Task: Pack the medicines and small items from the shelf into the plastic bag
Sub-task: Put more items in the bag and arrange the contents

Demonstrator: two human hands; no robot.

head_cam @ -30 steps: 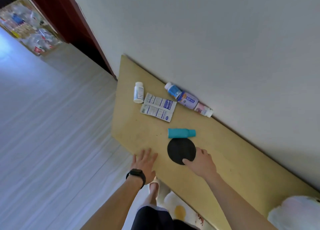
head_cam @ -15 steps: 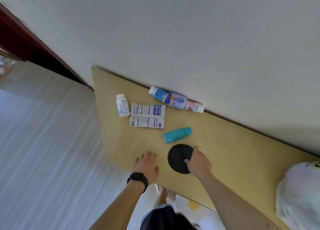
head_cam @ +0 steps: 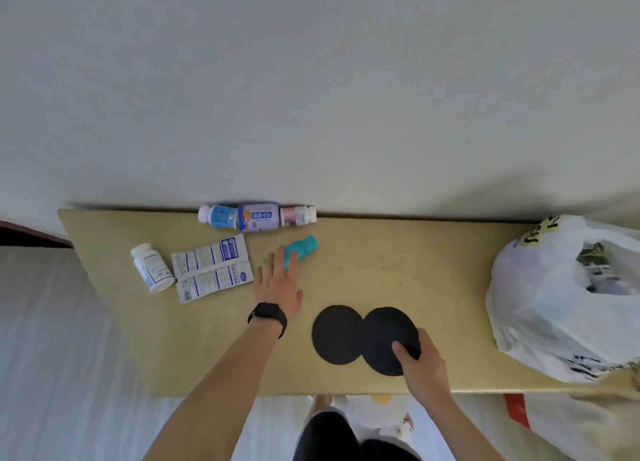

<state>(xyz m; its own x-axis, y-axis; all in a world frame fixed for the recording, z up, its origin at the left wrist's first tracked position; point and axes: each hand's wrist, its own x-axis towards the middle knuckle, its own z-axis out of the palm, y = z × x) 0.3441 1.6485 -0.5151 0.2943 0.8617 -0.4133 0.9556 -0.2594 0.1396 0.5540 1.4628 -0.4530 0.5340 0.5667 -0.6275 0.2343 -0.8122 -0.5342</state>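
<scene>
Near the left end of the shelf (head_cam: pixel 433 273) a white pill bottle (head_cam: pixel 152 268) lies on its side. Just to its right is a pair of printed sachets (head_cam: pixel 211 268), lying flat and joined along their length. Behind them, three small bottles (head_cam: pixel 258 216) lie end to end in a row along the back edge, against the wall (head_cam: pixel 311 96).

The teal bottle (head_cam: pixel 303 248) lies tilted near the middle of the shelf, its cap end pointing toward the back right. The left hand (head_cam: pixel 278 284) reaches over it with straight, spread fingers. The fingertips cover the bottle's near end without curling round it. A black wristband (head_cam: pixel 268 316) sits on that wrist.

To the right, toward the front edge, two black discs lie flat on the shelf. The right disc (head_cam: pixel 384 336) overlaps the edge of the left disc (head_cam: pixel 334 334). The right hand (head_cam: pixel 420 363) pinches the right disc at its near right rim, with the thumb on top and the fingers curled at the edge.

At the right end of the shelf sits the white plastic bag (head_cam: pixel 540 304), well apart from both hands. Its mouth gapes open and some blurred packets show inside.
</scene>
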